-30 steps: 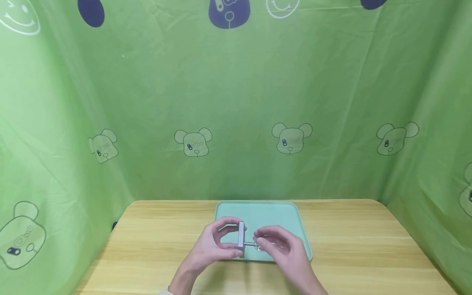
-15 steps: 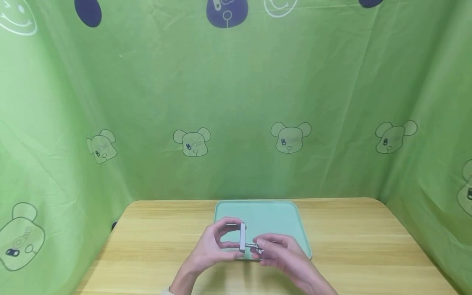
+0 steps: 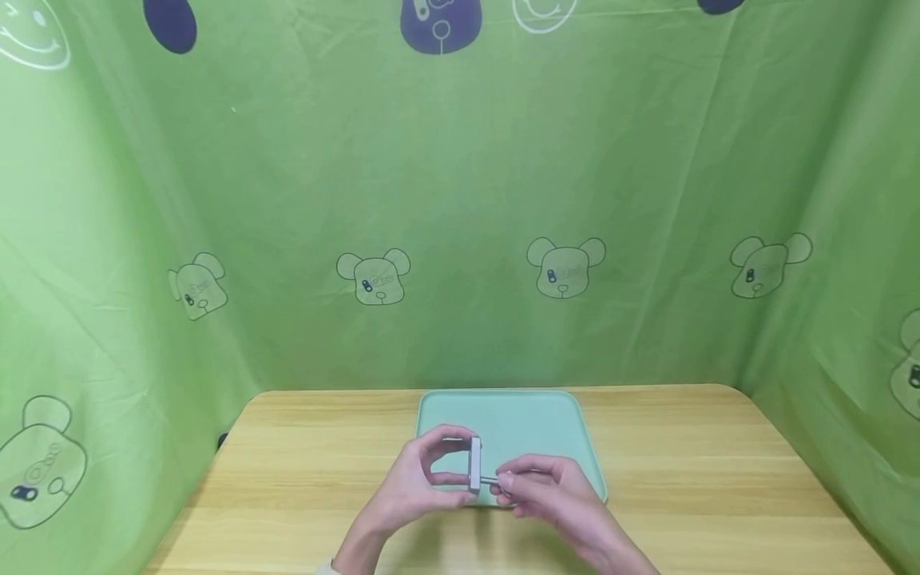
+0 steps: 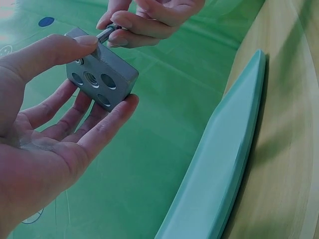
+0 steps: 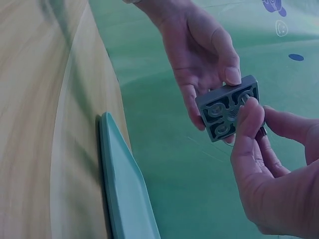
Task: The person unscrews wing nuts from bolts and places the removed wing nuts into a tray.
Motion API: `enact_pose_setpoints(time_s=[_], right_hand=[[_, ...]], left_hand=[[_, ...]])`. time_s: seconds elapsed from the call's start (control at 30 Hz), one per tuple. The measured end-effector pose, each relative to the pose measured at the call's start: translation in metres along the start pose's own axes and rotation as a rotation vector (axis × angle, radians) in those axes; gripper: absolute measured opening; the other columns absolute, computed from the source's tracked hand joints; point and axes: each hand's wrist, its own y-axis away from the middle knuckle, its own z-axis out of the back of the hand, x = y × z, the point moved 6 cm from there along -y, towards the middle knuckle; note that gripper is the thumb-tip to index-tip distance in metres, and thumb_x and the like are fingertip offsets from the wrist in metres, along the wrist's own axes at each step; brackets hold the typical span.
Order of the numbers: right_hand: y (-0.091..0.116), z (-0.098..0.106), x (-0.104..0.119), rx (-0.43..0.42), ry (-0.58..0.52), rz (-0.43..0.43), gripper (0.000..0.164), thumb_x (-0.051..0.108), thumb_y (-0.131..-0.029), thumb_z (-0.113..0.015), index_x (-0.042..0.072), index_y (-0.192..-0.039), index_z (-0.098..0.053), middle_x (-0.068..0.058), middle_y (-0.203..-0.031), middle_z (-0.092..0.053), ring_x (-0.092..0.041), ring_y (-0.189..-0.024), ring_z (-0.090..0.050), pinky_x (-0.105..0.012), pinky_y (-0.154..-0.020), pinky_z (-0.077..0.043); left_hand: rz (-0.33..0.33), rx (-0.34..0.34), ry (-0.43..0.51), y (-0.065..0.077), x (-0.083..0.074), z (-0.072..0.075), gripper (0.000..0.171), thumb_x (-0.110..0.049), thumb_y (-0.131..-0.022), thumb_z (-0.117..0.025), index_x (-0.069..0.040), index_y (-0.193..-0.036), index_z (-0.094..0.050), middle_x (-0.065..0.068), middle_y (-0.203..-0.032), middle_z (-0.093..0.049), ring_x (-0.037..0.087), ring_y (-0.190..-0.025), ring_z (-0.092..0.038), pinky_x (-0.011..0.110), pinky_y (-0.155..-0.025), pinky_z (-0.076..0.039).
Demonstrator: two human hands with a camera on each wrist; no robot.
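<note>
A small grey square metal block [image 4: 112, 69] with several round holes is held up over the front of the tray. My left hand [image 3: 413, 479] grips it by opposite edges, thumb on one side and fingers on the other. A threaded screw [image 4: 106, 34] stands out from the face turned to the right, near one corner. My right hand [image 3: 553, 499] pinches the screw's outer end between thumb and fingers, which hide its head. In the right wrist view the block's ribbed, recessed face [image 5: 224, 112] shows, with the screw in a corner hole.
A mint-green tray [image 3: 525, 419] with a raised rim lies on the wood-grain table [image 3: 309, 447], behind and beneath the hands. Green printed cloth [image 3: 467, 327] hangs around the back and both sides of the table.
My right hand has turned and closed in on the screw's end, from loosely spread fingers to a tighter pinch. The left hand and block have shifted very slightly to the right.
</note>
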Motion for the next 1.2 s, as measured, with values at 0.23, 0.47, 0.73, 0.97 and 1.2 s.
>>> enact_pose_setpoints(time_s=[0.23, 0.47, 0.73, 0.97, 1.2], right_hand=[[0.005, -0.001, 0.013, -0.105, 0.175, 0.135, 0.032, 0.015, -0.090, -0.078, -0.007, -0.112, -0.070, -0.019, -0.103, -0.075, -0.025, -0.091, -0.075, -0.037, -0.078, -0.067], [0.015, -0.011, 0.030, -0.201, 0.472, 0.558, 0.014, 0.011, -0.087, -0.082, 0.012, -0.100, -0.078, 0.002, -0.095, -0.078, -0.013, -0.084, -0.074, -0.027, -0.075, -0.065], [0.030, -0.028, 0.047, -0.206, 0.748, 1.260, 0.012, 0.004, -0.089, -0.079, 0.004, -0.101, -0.078, -0.008, -0.096, -0.077, -0.017, -0.082, -0.075, -0.019, -0.078, -0.063], [0.052, -0.051, 0.060, -0.215, 1.017, 1.797, 0.020, 0.001, -0.101, -0.060, -0.008, -0.094, -0.076, -0.023, -0.092, -0.075, -0.031, -0.075, -0.074, -0.031, -0.063, -0.066], [0.058, -0.055, 0.058, -0.248, 1.079, 1.947, 0.019, -0.006, -0.101, -0.056, -0.012, -0.100, -0.074, -0.028, -0.095, -0.073, -0.035, -0.076, -0.074, -0.033, -0.054, -0.064]], left_hand=[[0.005, -0.014, 0.007, 0.000, 0.001, 0.001, 0.066, 0.006, -0.074, -0.081, 0.001, -0.135, -0.056, 0.027, -0.141, -0.049, 0.046, -0.134, -0.049, 0.050, -0.099, -0.059], [-0.015, -0.007, 0.039, 0.000, -0.001, 0.003, 0.063, 0.005, -0.077, -0.080, 0.002, -0.135, -0.056, 0.023, -0.138, -0.052, 0.045, -0.134, -0.049, 0.051, -0.099, -0.059], [-0.008, 0.002, 0.096, 0.002, -0.004, 0.003, 0.068, 0.008, -0.077, -0.078, 0.010, -0.138, -0.050, 0.027, -0.139, -0.050, 0.040, -0.133, -0.052, 0.053, -0.100, -0.058], [-0.029, 0.036, 0.128, 0.002, -0.005, 0.003, 0.067, 0.008, -0.077, -0.076, 0.011, -0.139, -0.049, 0.033, -0.140, -0.047, 0.045, -0.131, -0.050, 0.054, -0.097, -0.059], [-0.074, 0.064, 0.156, 0.003, -0.006, 0.002, 0.063, 0.008, -0.079, -0.076, 0.009, -0.137, -0.051, 0.021, -0.137, -0.053, 0.037, -0.128, -0.055, 0.050, -0.095, -0.061]])
